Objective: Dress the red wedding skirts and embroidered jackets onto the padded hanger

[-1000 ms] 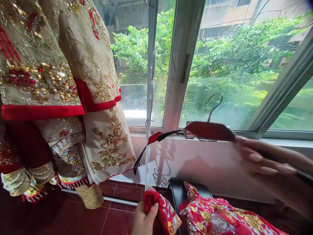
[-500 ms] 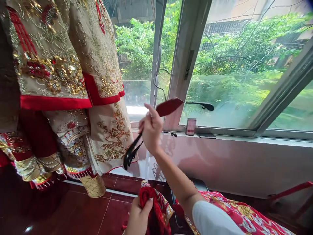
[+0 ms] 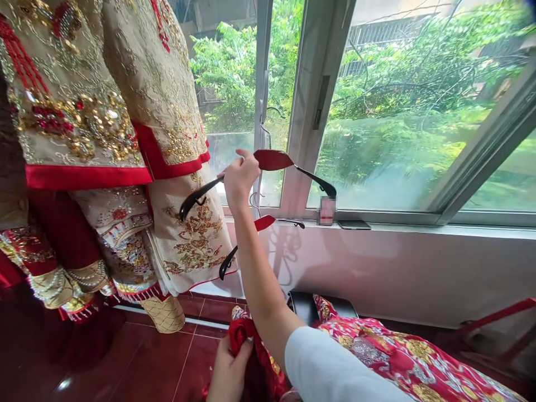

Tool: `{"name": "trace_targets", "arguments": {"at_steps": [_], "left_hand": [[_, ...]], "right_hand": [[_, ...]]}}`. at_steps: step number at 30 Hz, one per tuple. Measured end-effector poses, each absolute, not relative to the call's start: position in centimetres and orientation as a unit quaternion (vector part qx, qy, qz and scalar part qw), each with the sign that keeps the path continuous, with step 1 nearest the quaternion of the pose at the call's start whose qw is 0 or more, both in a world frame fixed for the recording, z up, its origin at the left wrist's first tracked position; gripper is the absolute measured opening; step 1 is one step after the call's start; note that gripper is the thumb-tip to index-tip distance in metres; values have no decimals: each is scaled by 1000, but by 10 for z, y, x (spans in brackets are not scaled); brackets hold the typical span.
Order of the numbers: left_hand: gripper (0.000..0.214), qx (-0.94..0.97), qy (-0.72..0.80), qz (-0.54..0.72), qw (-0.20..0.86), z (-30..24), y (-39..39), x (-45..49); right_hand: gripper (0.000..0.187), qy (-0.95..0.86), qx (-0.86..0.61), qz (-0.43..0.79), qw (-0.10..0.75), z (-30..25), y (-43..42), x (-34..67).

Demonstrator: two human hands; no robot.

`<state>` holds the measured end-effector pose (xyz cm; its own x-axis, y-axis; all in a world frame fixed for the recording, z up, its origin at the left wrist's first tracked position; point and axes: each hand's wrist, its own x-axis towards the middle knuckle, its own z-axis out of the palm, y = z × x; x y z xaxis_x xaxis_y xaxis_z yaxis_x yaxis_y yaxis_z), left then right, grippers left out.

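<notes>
My right hand (image 3: 242, 177), arm stretched out, is closed on a black clothes hanger (image 3: 273, 160) with a red middle, near its left arm. The hanger's metal hook reaches up to a clear hanging strip (image 3: 262, 109) by the window; whether it rests on the strip I cannot tell. Below it hangs a second, similar hanger (image 3: 264, 223), partly hidden by my forearm. Low in the view, my left hand (image 3: 233, 360) grips a bunched red garment (image 3: 262, 363) with patterned trim, thumb pressed on the cloth. My right arm covers part of the garment.
Embroidered cream and red garments (image 3: 167, 111) hang on the left. Red patterned fabric (image 3: 389, 349) lies at the lower right by a black seat (image 3: 304, 304). A phone (image 3: 354, 225) and a blurred small item (image 3: 327, 211) rest on the windowsill (image 3: 419, 229).
My right hand has moved up and left with the hanger, which now spreads level beside the strip. The second hanger shows more clearly below. My left hand keeps the red garment, slightly lower.
</notes>
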<state>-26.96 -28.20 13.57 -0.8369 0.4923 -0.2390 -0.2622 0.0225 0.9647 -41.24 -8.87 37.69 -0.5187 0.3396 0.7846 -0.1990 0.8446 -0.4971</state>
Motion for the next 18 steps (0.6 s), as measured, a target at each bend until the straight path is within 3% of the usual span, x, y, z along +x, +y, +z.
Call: {"name": "trace_targets", "arguments": {"at_steps": [3,9,14,18], "left_hand": [[50,107,686,672,256,131,-285,-272],[54,84,694,660,276,124,-284,-285],[48,87,678,674,280,141,-272,-290],[46,94,679,671,283,152,-257,-283]], "right_hand": [[54,-758,-149,392,499,366,-109,-380],[57,-786,-148,365,477,311,-146,-268],[41,-859,-101,381,327,252,-146,-201],[32,-813,-182,365,415,254,-112,-188]]}}
